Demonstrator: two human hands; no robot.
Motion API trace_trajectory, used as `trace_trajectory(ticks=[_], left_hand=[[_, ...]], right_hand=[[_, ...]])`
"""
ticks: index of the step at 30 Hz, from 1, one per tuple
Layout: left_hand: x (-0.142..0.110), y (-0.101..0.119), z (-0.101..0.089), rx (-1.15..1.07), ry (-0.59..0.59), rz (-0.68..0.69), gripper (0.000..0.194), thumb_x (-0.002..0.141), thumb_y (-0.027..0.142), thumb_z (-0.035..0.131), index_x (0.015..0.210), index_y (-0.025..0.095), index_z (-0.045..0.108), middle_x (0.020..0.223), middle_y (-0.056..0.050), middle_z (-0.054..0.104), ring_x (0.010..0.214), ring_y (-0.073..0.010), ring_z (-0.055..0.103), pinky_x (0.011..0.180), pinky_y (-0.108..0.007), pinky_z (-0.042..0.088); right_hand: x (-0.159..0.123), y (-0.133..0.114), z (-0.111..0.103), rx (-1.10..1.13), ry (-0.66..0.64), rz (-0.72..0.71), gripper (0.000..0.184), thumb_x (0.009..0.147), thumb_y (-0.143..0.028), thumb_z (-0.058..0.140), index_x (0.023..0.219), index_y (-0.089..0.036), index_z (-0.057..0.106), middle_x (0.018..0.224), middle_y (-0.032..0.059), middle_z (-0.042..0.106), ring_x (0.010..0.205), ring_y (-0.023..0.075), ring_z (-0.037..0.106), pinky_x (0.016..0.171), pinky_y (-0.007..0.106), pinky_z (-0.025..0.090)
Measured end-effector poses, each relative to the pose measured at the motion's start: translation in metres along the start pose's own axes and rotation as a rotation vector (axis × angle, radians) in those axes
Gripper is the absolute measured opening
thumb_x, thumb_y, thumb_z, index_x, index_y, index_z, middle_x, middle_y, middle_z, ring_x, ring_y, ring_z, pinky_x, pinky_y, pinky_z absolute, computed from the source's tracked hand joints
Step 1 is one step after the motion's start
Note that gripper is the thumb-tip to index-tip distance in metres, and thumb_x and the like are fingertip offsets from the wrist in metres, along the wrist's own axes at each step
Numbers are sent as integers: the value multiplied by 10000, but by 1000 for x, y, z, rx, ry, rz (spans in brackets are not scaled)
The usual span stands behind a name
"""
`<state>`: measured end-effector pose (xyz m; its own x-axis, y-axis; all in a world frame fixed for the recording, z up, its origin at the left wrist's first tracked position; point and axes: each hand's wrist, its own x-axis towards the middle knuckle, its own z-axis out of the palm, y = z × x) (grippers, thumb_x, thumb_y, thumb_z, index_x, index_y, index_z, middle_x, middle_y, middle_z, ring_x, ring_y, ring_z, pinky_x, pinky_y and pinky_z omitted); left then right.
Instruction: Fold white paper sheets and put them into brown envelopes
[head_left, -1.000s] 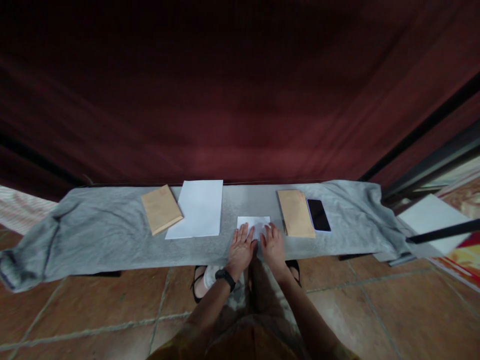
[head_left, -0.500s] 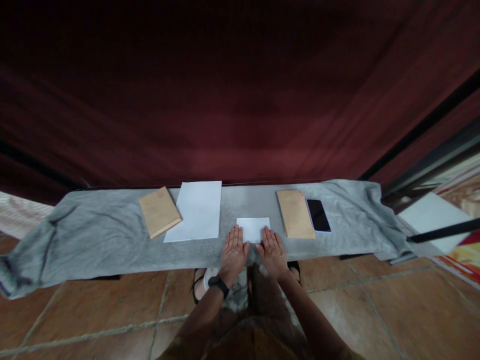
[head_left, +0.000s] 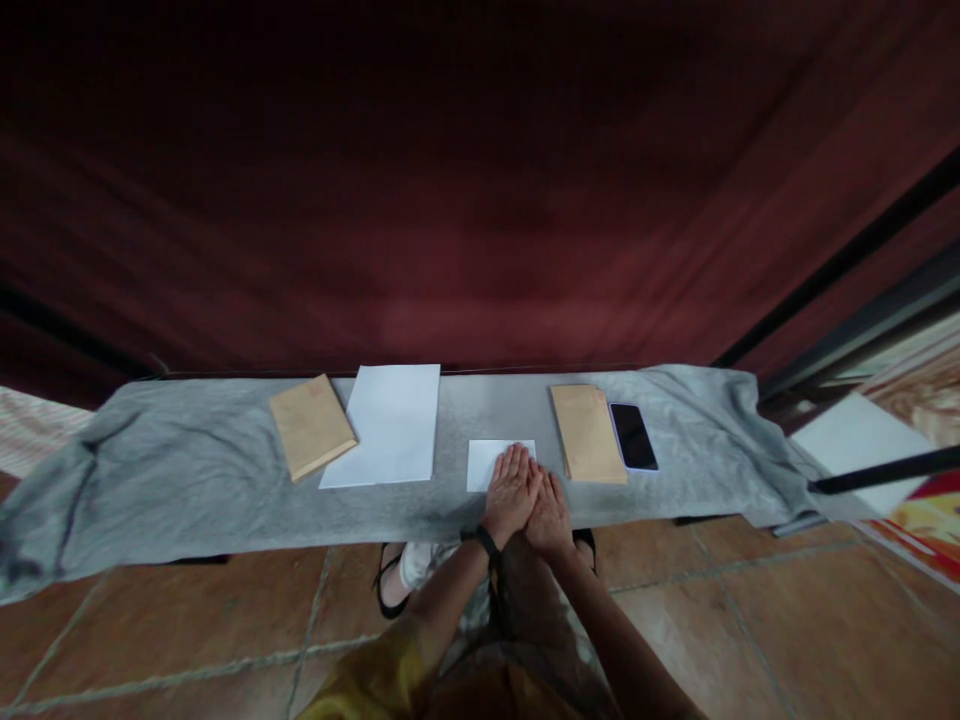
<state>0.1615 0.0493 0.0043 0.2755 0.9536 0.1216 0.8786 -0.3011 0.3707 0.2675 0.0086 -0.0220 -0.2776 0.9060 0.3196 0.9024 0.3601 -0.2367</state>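
A small folded sheet of white paper (head_left: 482, 463) lies flat on the grey cloth in front of me. My left hand (head_left: 513, 490) rests on its right part, palm down with the fingers stretched out. Right beside it, my right hand (head_left: 550, 515) lies flat with its fingers extended at the paper's right edge; the left hand partly overlaps it. The lower right of the paper is hidden beneath my hands.
A stack of white paper (head_left: 397, 425) lies to the left, with brown envelopes (head_left: 311, 425) touching its left side. More brown envelopes (head_left: 590, 435) lie at the right, beside a phone (head_left: 634, 437). Grey cloth (head_left: 202, 470) covers the narrow bench; a dark red curtain (head_left: 480, 250) hangs behind.
My left hand has slid right across the paper, from its left edge to its right part, and now meets my right hand. The paper is still flat.
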Motion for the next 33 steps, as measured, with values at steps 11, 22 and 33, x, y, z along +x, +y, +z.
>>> trace_trajectory(ticks=[11, 22, 33], left_hand=[[-20, -66, -21, 127, 123, -144, 573, 1006, 314, 343, 1528, 80, 341, 1603, -157, 325, 1512, -252, 242, 1232, -471, 234], [-21, -70, -20, 231, 110, -126, 567, 1003, 284, 313, 1516, 46, 355, 1585, -173, 358, 1501, -259, 274, 1219, -475, 258], [-20, -71, -16, 227, 124, -141, 581, 1006, 323, 337, 1527, 67, 344, 1590, -157, 351, 1505, -251, 263, 1227, -460, 236]], right_hand=[[5, -6, 0, 43, 51, 79, 535, 1027, -281, 358, 1543, -143, 341, 1546, 152, 432, 1439, 285, 394, 1181, 516, 308], [66, -25, 15, 24, -9, 15, 496, 1034, -309, 362, 1464, -81, 461, 1494, 182, 496, 1417, 271, 423, 1159, 475, 334], [49, 3, 15, -87, 57, 112, 566, 1054, -387, 321, 1503, -51, 398, 1529, 198, 438, 1420, 301, 409, 1167, 475, 285]])
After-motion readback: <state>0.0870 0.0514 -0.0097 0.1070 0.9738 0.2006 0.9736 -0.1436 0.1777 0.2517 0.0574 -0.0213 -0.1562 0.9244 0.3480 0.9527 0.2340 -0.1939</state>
